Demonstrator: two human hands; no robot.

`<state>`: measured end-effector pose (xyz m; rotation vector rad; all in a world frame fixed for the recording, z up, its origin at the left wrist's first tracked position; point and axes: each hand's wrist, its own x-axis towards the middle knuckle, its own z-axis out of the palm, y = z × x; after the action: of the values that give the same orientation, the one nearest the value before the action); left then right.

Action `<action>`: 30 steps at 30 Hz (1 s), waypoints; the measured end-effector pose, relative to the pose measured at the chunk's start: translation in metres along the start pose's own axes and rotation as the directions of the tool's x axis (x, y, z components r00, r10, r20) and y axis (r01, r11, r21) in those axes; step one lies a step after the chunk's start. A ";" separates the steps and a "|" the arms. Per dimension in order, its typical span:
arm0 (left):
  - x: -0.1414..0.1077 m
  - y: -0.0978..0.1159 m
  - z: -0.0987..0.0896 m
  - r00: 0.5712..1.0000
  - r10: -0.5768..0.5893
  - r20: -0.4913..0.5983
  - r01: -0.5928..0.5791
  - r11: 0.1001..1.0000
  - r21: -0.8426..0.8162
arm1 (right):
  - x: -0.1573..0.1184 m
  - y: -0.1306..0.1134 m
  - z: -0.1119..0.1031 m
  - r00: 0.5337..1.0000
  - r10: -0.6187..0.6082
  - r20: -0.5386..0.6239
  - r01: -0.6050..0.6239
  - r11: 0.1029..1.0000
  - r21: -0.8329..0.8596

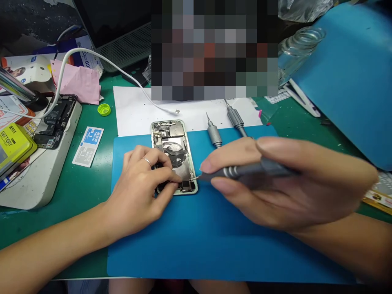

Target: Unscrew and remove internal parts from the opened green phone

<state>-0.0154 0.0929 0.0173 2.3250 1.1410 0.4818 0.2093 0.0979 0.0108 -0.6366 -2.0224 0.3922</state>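
An opened phone (177,157) lies face up on the blue mat, its inner parts bare inside a pale frame. My left hand (142,181) rests over its lower left side, thumb and index finger closed together near the bottom end. Whatever is between those fingertips is too small or hidden to name. My right hand (275,179) grips a dark grey slim tool (231,171) with white rings. The tool's thin, pale tip reaches the lower right edge of the phone, close to my left fingertips. Contact between tip and phone cannot be made out.
Two grey screwdrivers (213,130) lie beyond my right hand. Behind the phone, a white cable (122,71) arches over white paper (131,110). On the left are a green cap (104,109), a small card (88,146) and a yellow battery box (15,145). A glass jar (298,51) stands back right.
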 end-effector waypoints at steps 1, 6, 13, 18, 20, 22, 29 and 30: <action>0.000 0.000 0.000 1.000 0.001 -0.002 -0.001 1.000 0.000 | 0.000 0.002 0.001 0.997 -0.014 -0.076 0.015 1.000 0.013; 0.000 0.000 0.001 1.000 0.008 -0.016 -0.008 1.000 0.011 | -0.004 0.007 0.010 0.983 0.000 -0.181 0.012 0.998 0.063; 0.000 0.001 0.000 1.000 0.015 -0.021 -0.015 1.000 0.009 | -0.007 0.008 0.008 0.995 -0.019 -0.097 0.027 0.996 0.083; -0.001 0.002 0.000 0.999 0.019 -0.032 -0.019 0.999 0.026 | -0.005 0.010 0.008 0.995 -0.058 -0.080 0.061 0.997 0.039; -0.001 0.001 0.000 0.999 0.015 -0.031 -0.014 1.000 0.023 | -0.006 0.011 0.009 0.994 -0.064 -0.091 0.069 0.996 0.051; -0.001 0.001 0.000 0.999 0.010 -0.032 -0.010 1.000 0.023 | -0.007 0.010 0.009 0.992 -0.060 -0.110 0.070 0.994 0.086; -0.002 0.000 0.000 0.999 0.016 -0.041 -0.015 1.000 0.023 | -0.007 0.008 0.008 0.997 -0.025 -0.079 0.032 0.995 0.092; -0.002 0.001 0.000 0.999 0.013 -0.038 -0.012 1.000 0.023 | -0.006 0.008 0.006 0.998 -0.040 -0.049 0.043 0.996 0.075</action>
<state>-0.0161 0.0909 0.0173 2.3537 1.1557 0.5225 0.2086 0.1008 0.0000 -0.5508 -1.9630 0.4240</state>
